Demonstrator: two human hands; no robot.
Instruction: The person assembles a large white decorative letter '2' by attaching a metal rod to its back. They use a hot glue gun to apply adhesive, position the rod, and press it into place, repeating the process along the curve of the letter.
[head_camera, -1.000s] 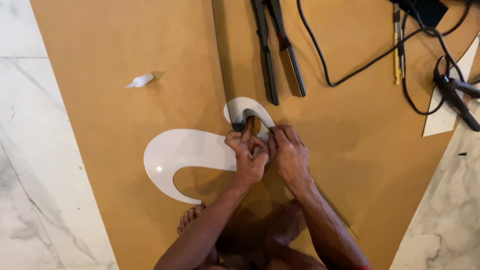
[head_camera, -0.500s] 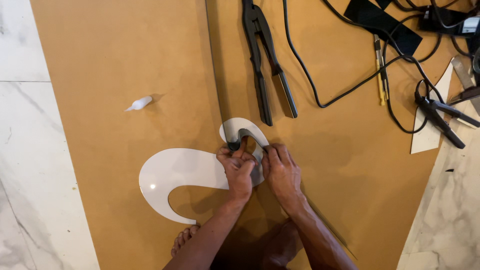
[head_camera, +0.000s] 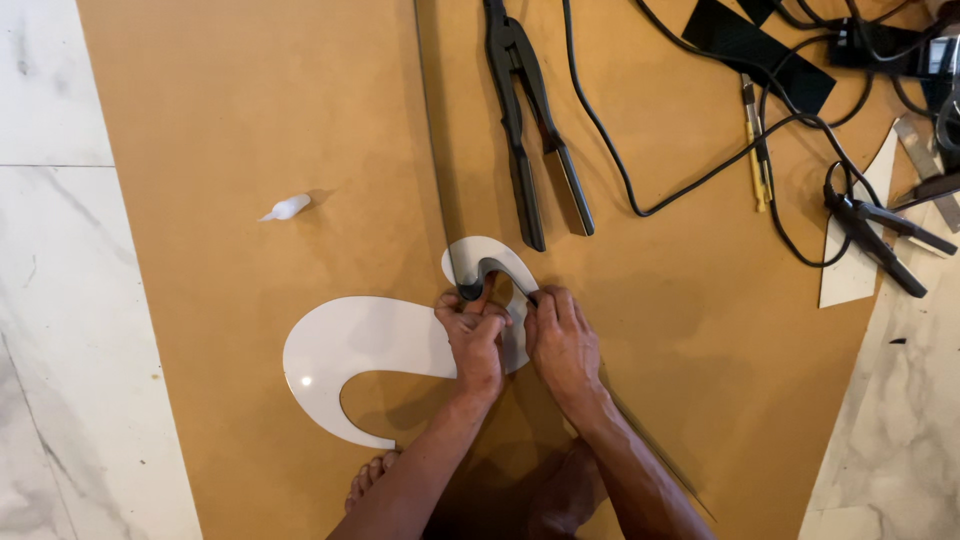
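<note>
The white curved cut-out (head_camera: 370, 350) lies flat on the brown board (head_camera: 250, 120), and everything else is best placed from it. It is a glossy S-like sheet piece, its broad hooked lobe toward the person's left, its smaller hook curling away from the person. Along the inner edge of that smaller hook runs a thin dark strip (head_camera: 487, 270), standing on edge and following the curve.

Both hands sit on the cut-out's narrow middle. The left hand (head_camera: 474, 335) has its fingers curled together, pinching at the strip's near end while the heel of the hand presses the sheet down, which I judge keeps the piece from sliding. The right hand (head_camera: 560, 340) lies just beside it, fingers closed together and fingertips pushed against the strip on the hook's other side, seemingly holding it tight to the edge.

Beyond the cut-out, farther from the person, a black flat iron (head_camera: 535, 150) lies with its arms apart, its cable (head_camera: 690, 185) looping off to the right. Left of the cut-out and farther off, a small white tube (head_camera: 287, 208) rests alone on the board. Well to the right are black clamps (head_camera: 880, 235) and a white offcut (head_camera: 855, 265). Near the cut-out's lower lobe, bare toes (head_camera: 368, 475) show at the board's edge, over pale marble floor (head_camera: 60, 330).
</note>
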